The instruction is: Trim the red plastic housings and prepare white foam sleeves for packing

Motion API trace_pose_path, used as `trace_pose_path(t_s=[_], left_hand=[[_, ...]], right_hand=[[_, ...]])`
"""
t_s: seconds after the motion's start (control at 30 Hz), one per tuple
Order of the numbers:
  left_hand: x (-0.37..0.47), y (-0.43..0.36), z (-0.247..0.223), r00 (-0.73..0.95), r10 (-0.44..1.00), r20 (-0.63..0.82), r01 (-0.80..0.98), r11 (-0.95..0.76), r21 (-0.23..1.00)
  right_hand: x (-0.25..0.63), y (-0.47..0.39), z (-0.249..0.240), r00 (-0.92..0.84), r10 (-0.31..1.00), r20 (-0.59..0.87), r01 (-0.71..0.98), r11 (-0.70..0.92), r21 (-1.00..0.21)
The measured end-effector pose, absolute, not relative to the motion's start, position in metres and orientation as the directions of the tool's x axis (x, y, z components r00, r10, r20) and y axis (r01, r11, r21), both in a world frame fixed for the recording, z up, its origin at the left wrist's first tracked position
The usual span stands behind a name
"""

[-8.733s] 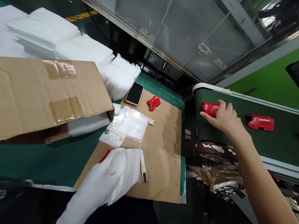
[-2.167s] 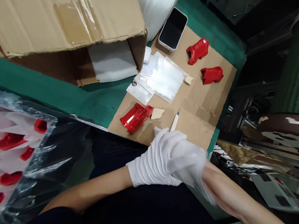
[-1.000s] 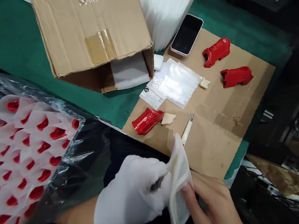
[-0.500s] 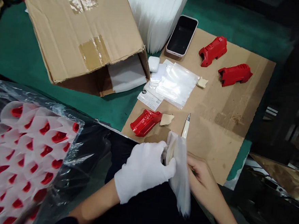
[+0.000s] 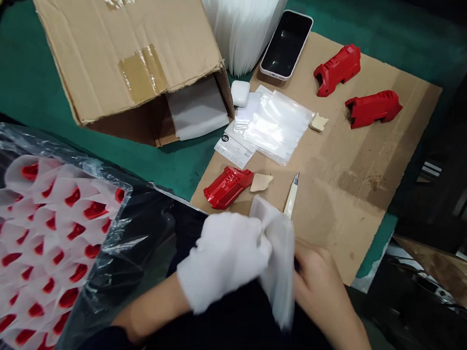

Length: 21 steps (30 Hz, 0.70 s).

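A limp white cloth-like piece, blurred at its lower end, hangs between my hands above my lap. My left hand, in a white glove, is closed on its upper left part. Bare, my right hand is curled at its right edge; the fingertips are hidden behind the white piece, and what they hold cannot be made out. Just beyond lies a craft knife, blade pointing away. A red plastic housing and a beige scrap lie to its left.
Cardboard covers part of the green table, bearing red housings, a phone and clear bags. An open carton and stacked white sheets stand behind. At left, a plastic-lined container holds several wrapped red parts.
My left hand has turned, its thumb now tucked closer to the fingers, and the white piece has shifted slightly left. The view has moved a little; the table items stay in place.
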<state>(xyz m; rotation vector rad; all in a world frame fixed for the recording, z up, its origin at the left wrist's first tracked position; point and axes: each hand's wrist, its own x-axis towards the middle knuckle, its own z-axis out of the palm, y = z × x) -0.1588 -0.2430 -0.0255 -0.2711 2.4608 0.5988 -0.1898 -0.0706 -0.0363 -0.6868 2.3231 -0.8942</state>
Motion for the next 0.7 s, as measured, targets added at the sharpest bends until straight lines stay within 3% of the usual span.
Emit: trace_pose_path(t_s=[0.13,0.3,0.57,0.7], left_hand=[[-0.161,-0.244,-0.033,-0.830,-0.003,-0.557,-0.282,0.865,0.415],[-0.161,-0.246,-0.033,-0.808,0.021,-0.588,-0.269,0.876,0.401],[-0.155,-0.246,-0.029,-0.845,0.001,-0.534,-0.247,0.886,0.392],[-0.148,-0.243,-0.018,-0.790,-0.006,-0.613,-0.341,0.835,0.432]], right_hand=[[-0.192,-0.073,-0.046,-0.698,-0.643,-0.314,-0.257,0.635,-0.729],[-0.194,-0.071,-0.052,-0.673,-0.619,-0.406,-0.173,0.665,-0.727],[-0.193,-0.072,-0.048,-0.685,-0.619,-0.383,-0.168,0.646,-0.744],[-0.194,-0.074,-0.049,-0.705,-0.632,-0.322,-0.217,0.625,-0.750]])
